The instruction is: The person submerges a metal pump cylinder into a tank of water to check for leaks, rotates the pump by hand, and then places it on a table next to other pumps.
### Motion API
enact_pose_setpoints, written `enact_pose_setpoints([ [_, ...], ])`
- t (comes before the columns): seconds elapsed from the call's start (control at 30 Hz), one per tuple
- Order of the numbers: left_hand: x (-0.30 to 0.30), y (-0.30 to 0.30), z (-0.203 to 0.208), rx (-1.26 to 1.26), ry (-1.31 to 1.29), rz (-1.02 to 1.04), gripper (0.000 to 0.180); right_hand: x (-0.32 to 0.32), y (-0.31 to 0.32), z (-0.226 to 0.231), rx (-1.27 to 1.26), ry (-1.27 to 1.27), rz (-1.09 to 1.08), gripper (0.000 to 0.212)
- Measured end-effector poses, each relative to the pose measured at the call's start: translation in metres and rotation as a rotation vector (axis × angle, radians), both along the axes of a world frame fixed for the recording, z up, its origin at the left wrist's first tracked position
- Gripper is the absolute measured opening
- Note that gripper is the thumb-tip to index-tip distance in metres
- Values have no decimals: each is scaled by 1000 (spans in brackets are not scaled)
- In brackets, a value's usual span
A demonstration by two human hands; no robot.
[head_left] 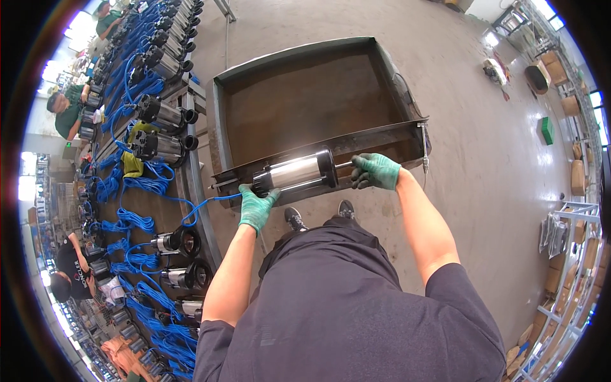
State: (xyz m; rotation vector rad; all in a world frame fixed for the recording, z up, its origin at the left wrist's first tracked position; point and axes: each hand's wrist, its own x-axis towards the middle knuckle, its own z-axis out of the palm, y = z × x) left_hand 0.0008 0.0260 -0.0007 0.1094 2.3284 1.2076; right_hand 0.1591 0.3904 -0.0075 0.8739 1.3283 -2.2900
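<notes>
A submersible pump [294,173] with a shiny silver cylinder and black ends lies sideways along the near edge of a large metal tank [219,124]. My gloved left hand [256,207] is closed around the pump's black left end, its thumb on the lower side. From that end a blue cable [205,204] runs left to the bench. At the opposite end, a short metal rod [344,165] sticks out of the black flange. The fingers of my gloved right hand [377,172] are wrapped around the rod's outer end; their exact grip is partly hidden.
On my left stands a long bench [184,219] crowded with similar pumps [158,148] and coiled blue cables [147,184]. A thin metal fitting with a hose [425,149] is at the tank's right corner. People work beyond the bench. Shelving with boxes [578,178] lines the far right.
</notes>
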Motion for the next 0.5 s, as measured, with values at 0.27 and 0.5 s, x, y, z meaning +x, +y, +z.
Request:
enact_pose_setpoints([
  [0.27, 3, 6, 18, -61, -4, -6, 75, -12, -13, 9, 366, -119, 188, 58],
  [0.5, 0, 1, 7, -60, -17, -8, 76, -4, -27, 5, -28, 62, -205, 41],
])
